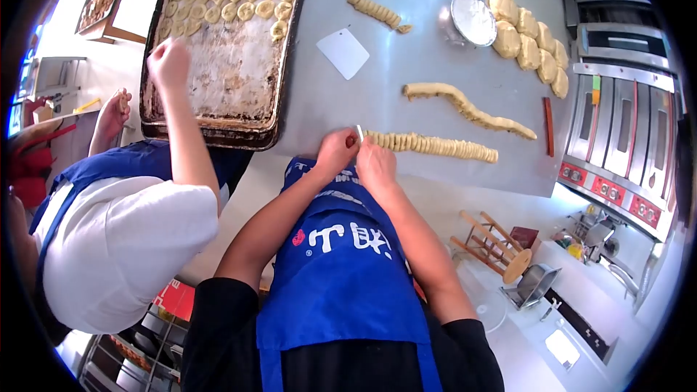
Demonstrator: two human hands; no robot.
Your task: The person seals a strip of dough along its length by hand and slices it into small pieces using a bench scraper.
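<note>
A dough rope point(435, 147) cut into many thin slices lies along the table's near edge, its left end at my hands. My right hand point(377, 165) is closed at that end, on a thin white dough scraper point(359, 132) seen edge-on. Just left of the scraper, my left hand point(337, 151) is curled, fingers pinched together; whatever it holds is hidden. Beyond the sliced rope lies an uncut, wavy dough rope point(468, 107). A shorter sliced piece of dough point(377, 13) rests farther back, near a flat white scraper point(343, 54).
At left, a large baking tray point(282, 87) carries rows of round dough pieces; a co-worker's hand point(168, 65) is above it. A bowl of white powder point(473, 20), several dough lumps point(528, 36) and a reddish-brown stick point(548, 127) sit on the metal table point(312, 112). Ovens point(617, 131) stand right.
</note>
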